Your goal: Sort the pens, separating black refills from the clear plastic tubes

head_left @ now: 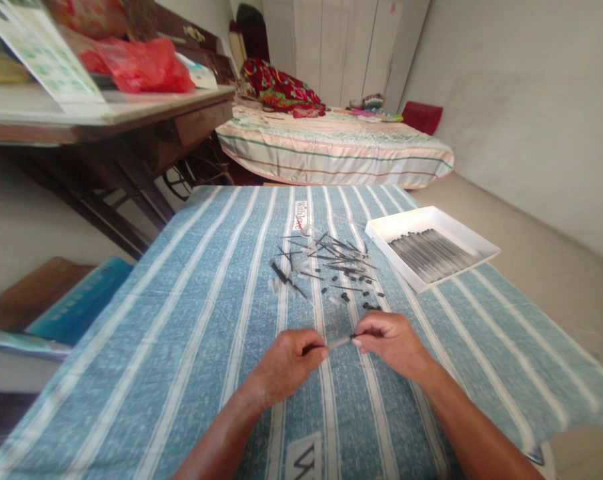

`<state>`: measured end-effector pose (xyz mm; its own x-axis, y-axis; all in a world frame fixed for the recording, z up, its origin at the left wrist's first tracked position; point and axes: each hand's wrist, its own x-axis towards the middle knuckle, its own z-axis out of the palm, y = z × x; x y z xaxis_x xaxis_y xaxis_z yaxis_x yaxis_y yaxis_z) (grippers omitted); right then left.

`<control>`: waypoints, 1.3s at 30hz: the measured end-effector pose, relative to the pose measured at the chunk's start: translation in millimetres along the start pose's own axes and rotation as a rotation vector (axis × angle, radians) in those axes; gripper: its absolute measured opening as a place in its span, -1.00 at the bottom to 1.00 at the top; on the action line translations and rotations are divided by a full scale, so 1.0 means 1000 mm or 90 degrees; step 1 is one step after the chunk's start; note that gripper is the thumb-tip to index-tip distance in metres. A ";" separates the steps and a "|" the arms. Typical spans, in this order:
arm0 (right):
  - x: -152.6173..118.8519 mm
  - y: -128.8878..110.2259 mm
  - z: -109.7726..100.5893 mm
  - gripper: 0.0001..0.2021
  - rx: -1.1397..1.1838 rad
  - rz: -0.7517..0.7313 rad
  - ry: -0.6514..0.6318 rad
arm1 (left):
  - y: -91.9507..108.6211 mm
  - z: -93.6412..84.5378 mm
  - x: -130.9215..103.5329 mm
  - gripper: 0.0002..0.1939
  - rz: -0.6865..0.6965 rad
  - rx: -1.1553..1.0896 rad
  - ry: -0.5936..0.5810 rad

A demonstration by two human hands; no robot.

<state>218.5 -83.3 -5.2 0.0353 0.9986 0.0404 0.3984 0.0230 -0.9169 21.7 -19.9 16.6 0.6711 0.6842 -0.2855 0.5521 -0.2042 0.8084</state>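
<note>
Both hands hold a translucent pen barrel low over the striped tablecloth. My left hand pinches its left end between thumb and fingers. At the other end, my right hand closes on the barrel's dark tip, which the fingers partly cover. Just beyond the hands lies a loose spread of thin black pen refills mixed with some clear pieces. Small black plugs are scattered on the near side of that spread. To the right, a white box contains a row of similar translucent pens.
A blue tablecloth with white stripes covers the table. Left of it stands a wooden desk bearing a red plastic bag. A bed is behind the table, and a blue box sits low at the left.
</note>
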 end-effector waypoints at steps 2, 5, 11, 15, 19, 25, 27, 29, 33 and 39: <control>0.000 -0.001 0.001 -0.91 0.010 0.004 -0.007 | 0.000 0.000 -0.001 -0.78 0.004 -0.001 0.005; 0.000 0.000 0.003 -0.90 0.025 0.003 -0.013 | 0.000 0.000 -0.001 -0.78 0.005 -0.001 0.004; 0.000 0.003 0.006 -0.87 0.101 0.022 -0.011 | -0.001 -0.001 -0.001 -0.79 0.004 -0.024 -0.017; -0.002 0.003 0.008 -0.83 0.168 0.060 -0.023 | -0.003 -0.002 -0.002 -0.79 -0.007 -0.061 -0.040; -0.003 0.004 0.010 -0.80 0.253 0.097 -0.043 | -0.003 -0.003 -0.003 -0.80 -0.001 -0.087 -0.052; 0.001 0.006 0.015 -0.77 0.295 0.120 -0.063 | -0.005 -0.003 -0.004 -0.81 -0.025 -0.122 -0.046; 0.005 0.006 0.013 -0.78 0.285 0.120 -0.068 | -0.005 -0.003 -0.003 -0.81 -0.028 -0.123 -0.028; 0.010 0.006 0.010 -0.79 0.259 0.116 -0.062 | -0.007 -0.004 -0.002 -0.81 -0.032 -0.117 -0.006; 0.020 0.011 0.001 -0.82 0.160 0.092 0.009 | -0.011 -0.006 0.000 -0.81 -0.068 -0.106 0.047; 0.019 0.032 -0.006 -0.86 -0.197 -0.146 0.155 | -0.017 -0.006 0.004 -0.81 -0.095 -0.108 0.100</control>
<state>238.0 -63.8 -31.7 0.1141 0.9279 0.3549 0.6751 0.1897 -0.7129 12.0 -9.9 5.0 0.4965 0.8005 -0.3356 0.5397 0.0181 0.8417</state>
